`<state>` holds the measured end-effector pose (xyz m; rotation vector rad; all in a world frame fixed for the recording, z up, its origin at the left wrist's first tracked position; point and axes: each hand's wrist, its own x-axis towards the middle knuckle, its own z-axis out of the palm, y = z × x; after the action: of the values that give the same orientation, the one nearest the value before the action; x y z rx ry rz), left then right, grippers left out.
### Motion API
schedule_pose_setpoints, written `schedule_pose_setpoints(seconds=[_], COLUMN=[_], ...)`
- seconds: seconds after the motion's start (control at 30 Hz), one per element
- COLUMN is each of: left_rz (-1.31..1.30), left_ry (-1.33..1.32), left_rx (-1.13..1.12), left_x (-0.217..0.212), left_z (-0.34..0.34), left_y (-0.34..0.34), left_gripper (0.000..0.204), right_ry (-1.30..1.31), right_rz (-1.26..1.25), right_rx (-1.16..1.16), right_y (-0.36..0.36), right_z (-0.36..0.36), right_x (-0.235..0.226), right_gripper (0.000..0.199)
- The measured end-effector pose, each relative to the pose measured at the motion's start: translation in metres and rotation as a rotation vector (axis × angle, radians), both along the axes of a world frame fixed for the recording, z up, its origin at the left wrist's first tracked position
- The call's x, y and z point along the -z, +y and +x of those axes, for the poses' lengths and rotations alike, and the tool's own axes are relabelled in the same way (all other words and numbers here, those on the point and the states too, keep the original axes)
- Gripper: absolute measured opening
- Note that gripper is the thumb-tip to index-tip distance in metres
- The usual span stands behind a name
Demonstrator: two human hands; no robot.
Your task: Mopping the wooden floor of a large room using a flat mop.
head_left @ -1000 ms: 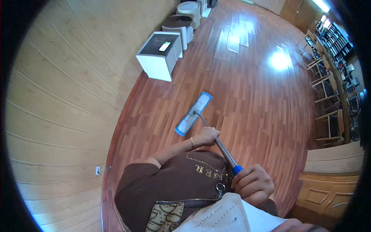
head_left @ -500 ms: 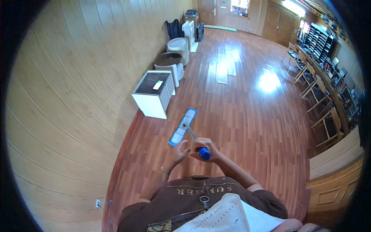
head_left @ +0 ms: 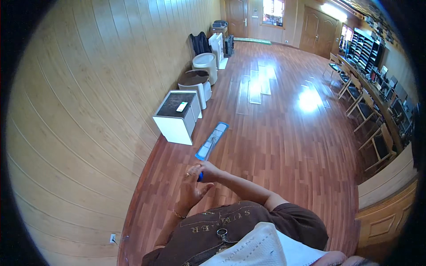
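A flat mop with a pale pad plate and a blue fringe lies on the wooden floor ahead of me, set at a slant. Its handle rises toward me, and my right hand is closed round it near the blue grip end. Close beside that end is my left hand, its thumb spread away from the fingers. The left fingertips overlap the right hand in this view, so I cannot tell whether they touch the handle.
Along the left wall stand a white cabinet with a dark top, a brown-topped seat and a round white bin. Chairs line a long desk at the right. A wooden door is at the lower right.
My right hand has swung left with the mop's grip end, bringing it to my left hand. The left hand has shifted slightly left and down. The mop head has moved slightly forward.
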<state>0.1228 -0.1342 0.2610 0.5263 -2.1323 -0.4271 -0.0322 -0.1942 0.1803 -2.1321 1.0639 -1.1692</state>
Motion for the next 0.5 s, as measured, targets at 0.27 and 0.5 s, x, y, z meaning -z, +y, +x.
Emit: schedule_pose_setpoints(seconds=[0.27,0.5], left_rz=[-0.35,-0.362], left_ry=[0.11,0.198], left_rx=[-0.106,-0.079], left_x=[-0.025,-0.047], left_z=[0.021,0.04], left_y=[0.015,0.033], left_gripper=[0.015,0.014], right_ry=[0.07,0.1], right_rz=[-0.053,-0.024], right_rx=[-0.184,-0.192], right_y=[0.06,0.026], right_z=[0.027,0.002], right_x=[-0.066,0.025], right_gripper=[0.023,0.02])
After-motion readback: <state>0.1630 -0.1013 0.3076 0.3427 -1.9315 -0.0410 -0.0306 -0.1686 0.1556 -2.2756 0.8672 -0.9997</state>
